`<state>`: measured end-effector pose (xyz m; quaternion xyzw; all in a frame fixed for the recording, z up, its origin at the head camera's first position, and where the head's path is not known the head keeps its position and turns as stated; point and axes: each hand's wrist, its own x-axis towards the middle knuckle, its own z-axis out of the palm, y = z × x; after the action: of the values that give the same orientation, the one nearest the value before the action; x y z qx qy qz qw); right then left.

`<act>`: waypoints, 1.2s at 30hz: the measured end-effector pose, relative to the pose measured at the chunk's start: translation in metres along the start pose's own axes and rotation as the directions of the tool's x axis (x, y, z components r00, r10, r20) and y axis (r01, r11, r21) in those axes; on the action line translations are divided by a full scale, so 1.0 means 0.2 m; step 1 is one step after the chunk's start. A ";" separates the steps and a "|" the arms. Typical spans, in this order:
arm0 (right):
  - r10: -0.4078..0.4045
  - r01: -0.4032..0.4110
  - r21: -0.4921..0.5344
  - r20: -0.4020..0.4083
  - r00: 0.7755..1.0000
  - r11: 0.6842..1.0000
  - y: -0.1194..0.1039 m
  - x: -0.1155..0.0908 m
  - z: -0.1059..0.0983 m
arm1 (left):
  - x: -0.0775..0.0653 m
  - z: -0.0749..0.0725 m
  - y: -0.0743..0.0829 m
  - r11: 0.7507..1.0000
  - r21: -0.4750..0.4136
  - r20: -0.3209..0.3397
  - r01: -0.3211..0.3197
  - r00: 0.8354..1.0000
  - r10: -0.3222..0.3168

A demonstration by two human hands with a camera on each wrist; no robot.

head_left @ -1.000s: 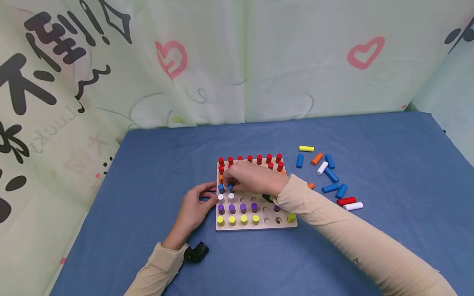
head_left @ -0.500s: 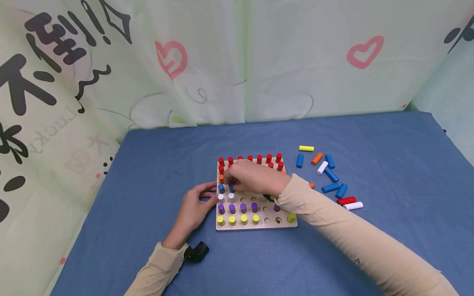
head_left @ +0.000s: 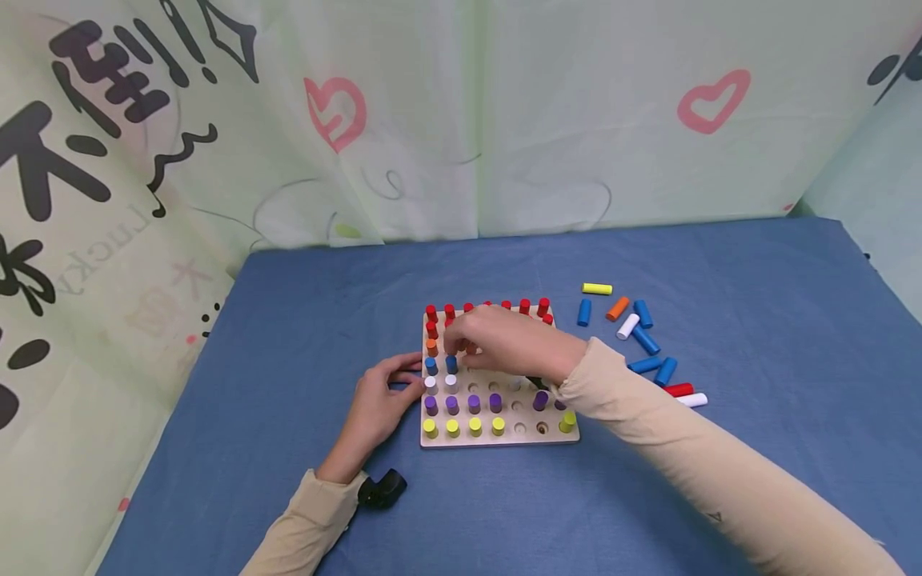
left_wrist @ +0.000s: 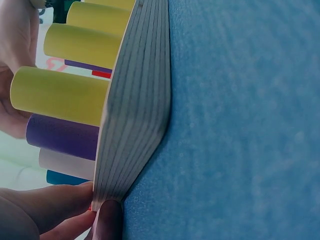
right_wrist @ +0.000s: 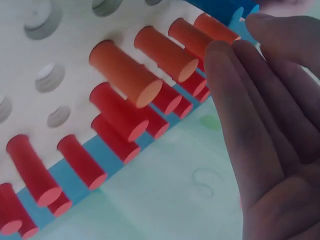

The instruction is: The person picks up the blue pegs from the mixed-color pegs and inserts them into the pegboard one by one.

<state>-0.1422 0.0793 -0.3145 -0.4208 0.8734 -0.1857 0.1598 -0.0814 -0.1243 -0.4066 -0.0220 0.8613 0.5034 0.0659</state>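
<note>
My left hand rests against the left edge of a wooden pegboard. In the left wrist view its fingertips touch the board's edge near a corner. Over the board's middle is my right hand, thumb and fingers apart beside a blue peg that stands in its hole. The right wrist view shows the fingers nearly straight, with blue pegs at the thumb tip. Orange pegs and red pegs stand in rows there. My right hand hides part of the board.
Loose pegs lie on the blue tablecloth right of the board, among them a yellow peg, an orange peg and a white peg. Yellow pegs stand in the front row, which has holes toward its right. A printed curtain hangs behind.
My right hand has let go of the blue peg, which stays upright in the board, and has shifted slightly right. The left hand keeps its place.
</note>
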 end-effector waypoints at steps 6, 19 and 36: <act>0.015 -0.015 0.004 -0.031 0.999 1.000 0.02 -0.04 -0.01 | 0.00 0.00 0.01 1.000 0.008 0.009 0.014 1.000 -0.014; 0.038 -0.039 -0.014 -0.078 0.996 0.999 0.08 -0.13 -0.03 | 0.00 0.00 0.01 0.999 0.026 0.004 0.023 1.000 -0.023; 0.061 -0.069 -0.037 -0.179 0.982 0.997 0.17 -0.27 -0.05 | -0.01 0.01 0.02 0.998 0.043 0.000 0.039 0.999 -0.039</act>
<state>-0.1372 0.1437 -0.3145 -0.3771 0.9014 -0.1983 0.0779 -0.0791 -0.1211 -0.4034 -0.0373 0.8713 0.4833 0.0764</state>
